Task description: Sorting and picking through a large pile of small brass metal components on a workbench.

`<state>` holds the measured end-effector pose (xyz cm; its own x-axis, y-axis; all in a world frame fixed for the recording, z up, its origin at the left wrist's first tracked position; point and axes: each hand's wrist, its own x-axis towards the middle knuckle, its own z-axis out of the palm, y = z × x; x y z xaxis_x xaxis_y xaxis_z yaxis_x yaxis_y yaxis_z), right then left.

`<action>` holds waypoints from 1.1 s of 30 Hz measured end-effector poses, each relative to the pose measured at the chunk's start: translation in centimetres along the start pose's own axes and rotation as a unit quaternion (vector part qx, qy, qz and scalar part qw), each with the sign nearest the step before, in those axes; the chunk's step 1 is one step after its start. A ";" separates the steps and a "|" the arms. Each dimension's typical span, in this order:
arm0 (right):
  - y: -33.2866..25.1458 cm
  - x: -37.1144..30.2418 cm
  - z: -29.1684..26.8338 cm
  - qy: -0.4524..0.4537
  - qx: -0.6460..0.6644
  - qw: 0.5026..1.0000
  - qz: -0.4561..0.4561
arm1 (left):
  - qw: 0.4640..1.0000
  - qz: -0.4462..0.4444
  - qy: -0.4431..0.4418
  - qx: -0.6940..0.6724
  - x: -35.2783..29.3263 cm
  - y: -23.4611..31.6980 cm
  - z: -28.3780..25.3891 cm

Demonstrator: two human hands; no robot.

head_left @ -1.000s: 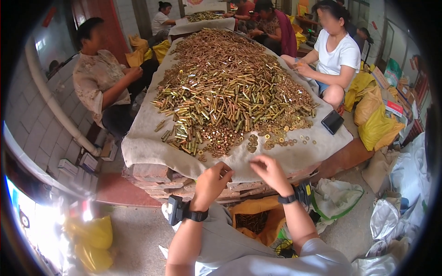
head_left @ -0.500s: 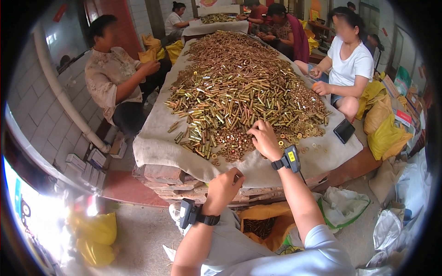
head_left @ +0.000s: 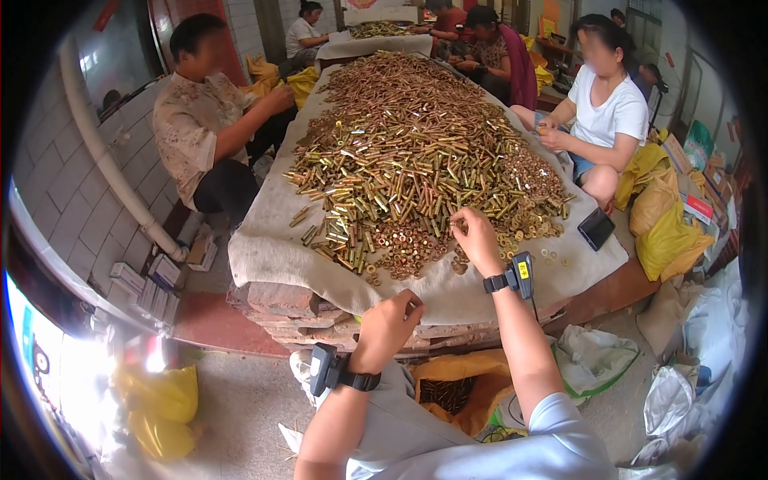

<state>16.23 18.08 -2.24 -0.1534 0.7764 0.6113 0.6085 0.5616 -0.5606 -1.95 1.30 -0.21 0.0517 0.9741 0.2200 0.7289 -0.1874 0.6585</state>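
My right hand [head_left: 478,242] is over the near part of the cloth-covered table, its thumb and fingers pinched together; whatever lies between them is too small to make out. Just left of its fingers is a heap of copper-coloured nuts [head_left: 410,246]. Flat gold washers [head_left: 524,232] lie to its right. Behind these spreads a big pile of brass-coloured metal tubes [head_left: 384,164]. My left hand [head_left: 390,324] is closed at the table's near edge, fingers curled inward, hiding anything in it. Both wrists wear black strapped devices.
Grey cloth [head_left: 280,240] covers the table, which rests on stacked bricks [head_left: 292,308]. A phone [head_left: 597,229] lies near the right edge. Co-workers sit along both sides. An orange sack [head_left: 472,372] of metal pieces stands below my arms. Yellow bags [head_left: 676,232] line the right side.
My right hand has shifted slightly right, off the nuts, with its fingers still pinched. My left hand has barely moved. The co-worker on the right has brought both hands together.
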 end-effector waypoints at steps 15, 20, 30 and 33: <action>-0.8 2.5 3.0 -0.095 -0.162 0.980 -0.064 | 0.999 -0.013 -0.026 -0.014 0.0 0.1 0.1; -1.5 3.2 3.7 -0.137 -0.094 0.986 -0.016 | 0.999 -0.018 -0.028 0.002 0.0 0.1 -0.1; -2.5 4.3 5.9 -0.098 -0.141 0.942 -0.290 | 0.999 -0.010 -0.024 -0.020 0.0 0.1 0.2; -2.3 4.2 5.5 -0.096 -0.152 0.920 -0.348 | 1.000 -0.014 -0.016 -0.013 0.1 -0.1 0.5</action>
<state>9.96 21.62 -1.49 -0.7048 0.3120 0.6371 0.4964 0.8585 0.1287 -1.72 1.51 -0.59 0.0538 0.9825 0.1783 0.7129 -0.1628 0.6821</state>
